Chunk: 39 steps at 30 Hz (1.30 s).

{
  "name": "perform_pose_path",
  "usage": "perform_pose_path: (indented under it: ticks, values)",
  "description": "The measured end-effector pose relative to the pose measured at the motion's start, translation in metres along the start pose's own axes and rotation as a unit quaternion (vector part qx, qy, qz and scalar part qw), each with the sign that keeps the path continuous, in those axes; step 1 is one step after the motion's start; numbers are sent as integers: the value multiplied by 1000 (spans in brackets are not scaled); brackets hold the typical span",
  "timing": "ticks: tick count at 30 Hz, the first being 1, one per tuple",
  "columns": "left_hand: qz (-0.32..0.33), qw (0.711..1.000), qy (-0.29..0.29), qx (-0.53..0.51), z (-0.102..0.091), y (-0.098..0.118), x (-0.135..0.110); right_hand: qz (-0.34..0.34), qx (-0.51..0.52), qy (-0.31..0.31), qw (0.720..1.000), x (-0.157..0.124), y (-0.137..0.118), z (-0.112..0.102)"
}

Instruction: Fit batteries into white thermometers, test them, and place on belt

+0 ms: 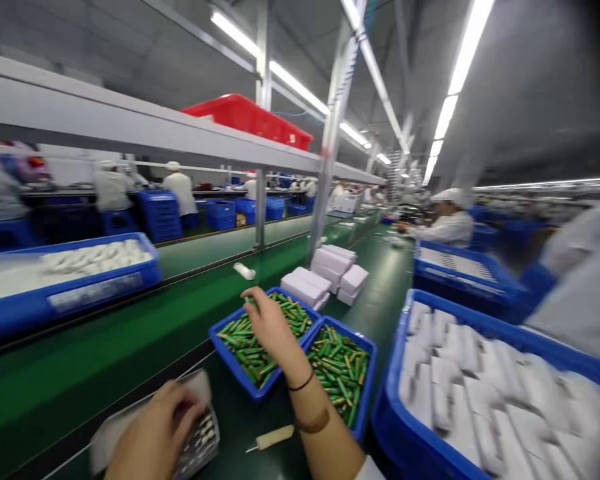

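My right hand (270, 325) reaches into a small blue tray (230, 357) heaped with green cylindrical cells (247, 350); its fingers curl down among them, and what they grip is hidden. A second blue tray (367, 383) of the same green cells stands just to the right of that arm. My left hand (155, 430) rests at the bottom left on a grey holder (200, 443) with rows of metal parts, fingers bent over its top.
A green conveyor belt (105, 353) runs along the left, carrying a blue crate of white parts (65, 277) and one white piece (244, 271). White boxes (325, 277) are stacked ahead. Large blue crates of white parts (480, 393) stand right. Other workers sit beyond. A small tool (273, 438) lies near my arm.
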State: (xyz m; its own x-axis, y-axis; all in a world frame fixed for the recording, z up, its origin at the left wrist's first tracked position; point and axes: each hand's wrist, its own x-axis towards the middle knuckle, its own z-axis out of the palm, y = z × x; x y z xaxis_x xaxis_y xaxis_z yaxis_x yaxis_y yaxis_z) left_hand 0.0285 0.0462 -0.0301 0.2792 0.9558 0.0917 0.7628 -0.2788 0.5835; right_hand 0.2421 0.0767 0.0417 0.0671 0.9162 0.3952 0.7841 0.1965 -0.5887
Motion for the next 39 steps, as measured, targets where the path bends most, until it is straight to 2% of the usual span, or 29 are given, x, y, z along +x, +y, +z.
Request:
perform_pose_path:
  ticks: [2,4,6,9,10,12,14,16,20,23,25,27,30,34,36,39]
  values:
    - [-31,997,-5,-77,-21,18,-3,-33,60,-18,998,-3,-10,0]
    - [-47,973,0,-225,-38,28,-3,-65,163,-36,984,-8,-24,0]
    - [-49,933,39,-355,-50,30,-2,-90,280,-62,954,-18,-40,1]
    - [-68,878,123,-457,-64,24,-3,-105,410,-123,897,-35,-61,2]
    - [-80,860,141,-483,-68,23,-4,-108,430,-145,885,-40,-66,2]
    - [-104,823,156,-536,-78,21,-8,-120,426,-175,879,-48,-73,2]
    - [-117,796,145,-576,-86,22,-12,-137,389,-185,892,-53,-77,1]
    - [-114,786,130,-594,-93,25,-16,-147,363,-179,903,-54,-79,-1]
    - [-87,792,122,-592,-99,29,-23,-140,359,-167,908,-51,-80,-6]
    - [-73,811,113,-570,-97,29,-25,-143,338,-161,916,-48,-78,-15]
    - [-67,827,119,-545,-96,28,-25,-153,288,-150,933,-46,-73,-23]
    - [-70,846,123,-514,-96,27,-24,-147,222,-118,957,-46,-62,-32]
    - [-79,876,115,-462,-95,27,-23,-96,111,-36,988,-45,-37,-40]
    - [-69,912,101,-393,-93,29,-25,-21,-31,50,998,-41,-1,-37]
    - [-58,926,91,-363,-91,31,-25,2,-36,76,996,-37,13,-30]
    - [-36,950,51,-305,-85,31,-25,5,29,93,995,-33,27,-17]
